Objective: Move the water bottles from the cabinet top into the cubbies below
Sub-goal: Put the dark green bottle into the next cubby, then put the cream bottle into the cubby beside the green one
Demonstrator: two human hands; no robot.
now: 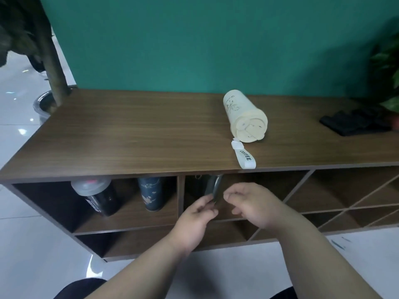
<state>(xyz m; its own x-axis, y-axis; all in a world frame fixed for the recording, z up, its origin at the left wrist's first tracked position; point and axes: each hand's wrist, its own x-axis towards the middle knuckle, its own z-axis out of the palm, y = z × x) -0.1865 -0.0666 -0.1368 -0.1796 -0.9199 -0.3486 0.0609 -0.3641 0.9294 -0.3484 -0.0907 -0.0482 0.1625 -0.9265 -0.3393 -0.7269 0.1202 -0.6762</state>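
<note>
A cream bottle (pixel 245 116) lies on its side on the wooden cabinet top (pixel 133 134), its white "COFFEE" strap (pixel 245 157) reaching the front edge. In the left cubby stand a black shaker bottle with a clear lid (pixel 97 196) and a dark blue patterned bottle (pixel 151 194). In the middle cubby a dark grey metallic bottle (pixel 212 186) stands, its top hidden under the cabinet top. My left hand (pixel 197 214) has its fingertips on that bottle's lower part. My right hand (pixel 250 202) hovers just right of it, fingers loosely curled, holding nothing.
A black folded object (pixel 354 121) lies on the cabinet top at the right, beside a green plant (pixel 388 67). Diagonal cubbies (pixel 336 199) fill the cabinet's right side. A tree trunk in a pot (pixel 54 72) stands at the left end. A green wall is behind.
</note>
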